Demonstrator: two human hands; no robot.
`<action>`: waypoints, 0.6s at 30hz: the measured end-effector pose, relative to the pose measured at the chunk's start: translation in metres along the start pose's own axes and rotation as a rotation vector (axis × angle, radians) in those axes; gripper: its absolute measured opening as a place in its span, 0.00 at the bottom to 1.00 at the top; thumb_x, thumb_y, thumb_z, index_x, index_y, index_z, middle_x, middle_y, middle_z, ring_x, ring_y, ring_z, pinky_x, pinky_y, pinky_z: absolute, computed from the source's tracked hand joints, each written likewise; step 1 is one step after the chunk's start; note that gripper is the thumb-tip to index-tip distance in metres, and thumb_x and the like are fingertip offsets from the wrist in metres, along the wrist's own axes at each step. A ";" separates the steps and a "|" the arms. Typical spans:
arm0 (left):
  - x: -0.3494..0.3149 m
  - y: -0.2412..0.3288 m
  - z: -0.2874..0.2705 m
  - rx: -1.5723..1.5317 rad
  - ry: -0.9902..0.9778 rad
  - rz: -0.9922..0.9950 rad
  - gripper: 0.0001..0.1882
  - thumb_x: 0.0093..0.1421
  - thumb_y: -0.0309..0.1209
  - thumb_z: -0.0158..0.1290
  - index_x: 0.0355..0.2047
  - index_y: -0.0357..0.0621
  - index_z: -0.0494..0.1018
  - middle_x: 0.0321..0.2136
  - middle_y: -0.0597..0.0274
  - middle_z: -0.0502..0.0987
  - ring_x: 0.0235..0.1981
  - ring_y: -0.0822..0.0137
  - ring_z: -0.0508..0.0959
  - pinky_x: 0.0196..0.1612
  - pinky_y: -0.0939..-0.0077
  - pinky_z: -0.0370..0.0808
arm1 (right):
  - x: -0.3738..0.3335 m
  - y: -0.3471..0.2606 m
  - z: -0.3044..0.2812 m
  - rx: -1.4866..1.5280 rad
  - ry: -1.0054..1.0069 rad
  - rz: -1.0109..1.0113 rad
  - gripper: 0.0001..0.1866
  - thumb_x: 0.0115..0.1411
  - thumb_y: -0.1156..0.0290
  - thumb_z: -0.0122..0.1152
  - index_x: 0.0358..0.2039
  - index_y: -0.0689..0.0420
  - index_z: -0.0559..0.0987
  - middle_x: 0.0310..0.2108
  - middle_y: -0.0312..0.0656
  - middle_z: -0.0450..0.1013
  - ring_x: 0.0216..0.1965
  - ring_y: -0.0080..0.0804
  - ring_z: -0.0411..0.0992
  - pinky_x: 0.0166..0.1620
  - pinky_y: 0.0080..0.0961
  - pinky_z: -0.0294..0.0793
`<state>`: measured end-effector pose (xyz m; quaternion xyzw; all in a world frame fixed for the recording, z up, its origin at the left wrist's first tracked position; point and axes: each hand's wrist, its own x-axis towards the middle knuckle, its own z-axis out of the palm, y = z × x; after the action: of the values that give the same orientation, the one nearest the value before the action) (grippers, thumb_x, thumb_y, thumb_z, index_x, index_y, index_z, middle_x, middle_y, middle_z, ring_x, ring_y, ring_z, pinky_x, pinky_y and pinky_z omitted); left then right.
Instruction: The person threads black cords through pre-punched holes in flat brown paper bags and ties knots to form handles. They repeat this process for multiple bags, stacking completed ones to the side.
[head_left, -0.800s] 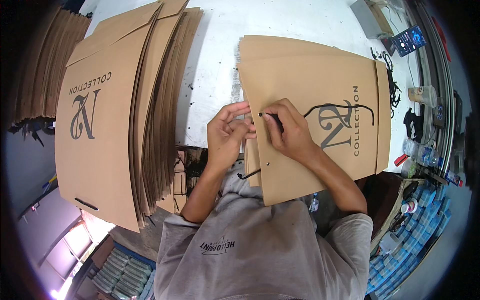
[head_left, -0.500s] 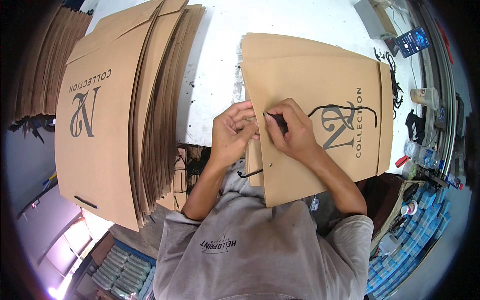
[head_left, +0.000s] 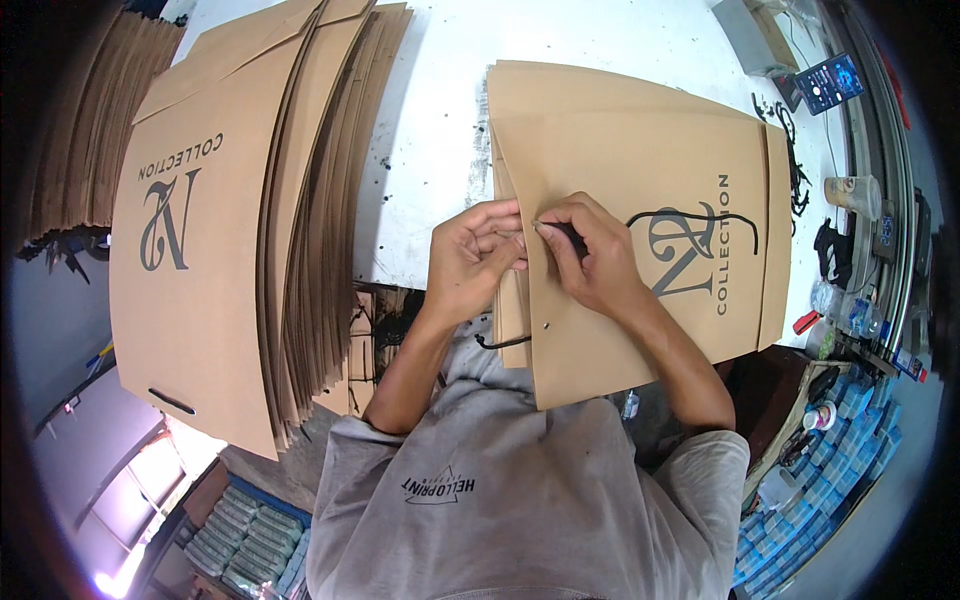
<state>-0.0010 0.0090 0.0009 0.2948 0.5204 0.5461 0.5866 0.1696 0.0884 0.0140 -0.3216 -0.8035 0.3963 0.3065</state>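
The right hand (head_left: 597, 250) is pinching a cord (head_left: 690, 214) over the bag (head_left: 640, 155); the left hand (head_left: 466, 262) is curling at its edge, grip unclear from here.

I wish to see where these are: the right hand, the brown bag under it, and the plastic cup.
Right hand (head_left: 598, 252): head view, back of the hand.
Brown bag (head_left: 630, 160): head view, bare part of its printed face.
Plastic cup (head_left: 853, 198): head view, its side.

1. Lit phone (head_left: 829, 84) just beside a grey box (head_left: 745, 38)
2. Clear plastic cup (head_left: 852, 198) near the right edge of the white table (head_left: 440, 100)
3. Plastic bottle (head_left: 861, 314)
4. Blue packs (head_left: 800, 525) stacked lower right
5. Pale wrapped bundles (head_left: 258, 545) lower left
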 end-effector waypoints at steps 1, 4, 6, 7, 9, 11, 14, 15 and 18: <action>0.000 0.000 0.000 -0.003 0.001 -0.004 0.21 0.65 0.17 0.55 0.58 0.29 0.71 0.46 0.49 0.82 0.40 0.70 0.84 0.39 0.79 0.84 | -0.001 0.000 0.000 -0.020 0.009 -0.005 0.06 0.61 0.80 0.63 0.38 0.64 0.77 0.34 0.50 0.74 0.32 0.46 0.76 0.35 0.36 0.76; 0.000 -0.002 -0.001 -0.025 0.001 -0.011 0.21 0.65 0.17 0.55 0.59 0.28 0.70 0.46 0.49 0.82 0.40 0.70 0.84 0.39 0.79 0.84 | -0.003 0.001 0.006 -0.100 0.046 -0.065 0.06 0.61 0.80 0.63 0.38 0.64 0.76 0.34 0.49 0.73 0.33 0.47 0.76 0.36 0.36 0.76; 0.000 -0.002 -0.001 -0.038 0.002 -0.017 0.21 0.64 0.16 0.54 0.59 0.29 0.70 0.47 0.49 0.82 0.39 0.70 0.84 0.39 0.79 0.84 | -0.004 -0.001 0.009 -0.145 0.063 -0.094 0.06 0.61 0.81 0.63 0.38 0.63 0.76 0.33 0.48 0.73 0.33 0.47 0.76 0.35 0.36 0.76; 0.000 -0.002 -0.001 -0.042 0.003 -0.021 0.21 0.64 0.15 0.53 0.58 0.29 0.71 0.47 0.50 0.81 0.39 0.71 0.84 0.38 0.78 0.85 | -0.004 -0.001 0.010 -0.161 0.066 -0.096 0.06 0.61 0.81 0.63 0.38 0.63 0.76 0.33 0.48 0.73 0.34 0.47 0.76 0.35 0.36 0.76; -0.001 -0.003 0.000 -0.046 0.011 -0.027 0.22 0.63 0.14 0.53 0.58 0.29 0.71 0.47 0.50 0.81 0.38 0.71 0.84 0.38 0.78 0.85 | -0.004 -0.003 0.010 -0.157 0.052 -0.096 0.06 0.60 0.81 0.64 0.38 0.63 0.76 0.33 0.48 0.73 0.34 0.46 0.76 0.35 0.36 0.76; -0.001 -0.004 0.000 -0.047 0.025 -0.030 0.22 0.63 0.14 0.53 0.58 0.29 0.71 0.47 0.50 0.81 0.38 0.72 0.84 0.38 0.78 0.84 | -0.001 -0.003 0.005 -0.117 0.018 -0.094 0.06 0.60 0.81 0.64 0.37 0.63 0.77 0.33 0.48 0.74 0.33 0.45 0.77 0.35 0.34 0.76; -0.002 -0.002 0.000 -0.029 0.004 -0.028 0.22 0.63 0.14 0.53 0.58 0.29 0.71 0.47 0.50 0.81 0.37 0.72 0.84 0.37 0.78 0.84 | -0.001 0.003 -0.008 0.101 -0.072 -0.014 0.05 0.59 0.80 0.67 0.35 0.64 0.80 0.33 0.48 0.77 0.32 0.42 0.78 0.34 0.31 0.76; -0.001 -0.003 0.000 -0.026 0.000 -0.018 0.22 0.63 0.14 0.53 0.58 0.28 0.71 0.46 0.50 0.81 0.37 0.72 0.84 0.37 0.78 0.84 | -0.001 0.004 -0.008 0.073 -0.055 -0.018 0.05 0.58 0.80 0.67 0.35 0.64 0.80 0.33 0.48 0.78 0.31 0.41 0.78 0.34 0.31 0.76; 0.001 -0.008 -0.003 -0.012 -0.001 0.005 0.21 0.62 0.14 0.54 0.57 0.28 0.71 0.45 0.50 0.81 0.37 0.72 0.84 0.37 0.79 0.84 | -0.002 0.007 -0.006 0.020 -0.017 -0.022 0.04 0.58 0.79 0.69 0.33 0.64 0.82 0.32 0.47 0.79 0.30 0.39 0.79 0.34 0.29 0.76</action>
<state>-0.0010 0.0080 -0.0074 0.2928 0.5161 0.5504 0.5873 0.1768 0.0929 0.0109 -0.3062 -0.8057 0.4035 0.3071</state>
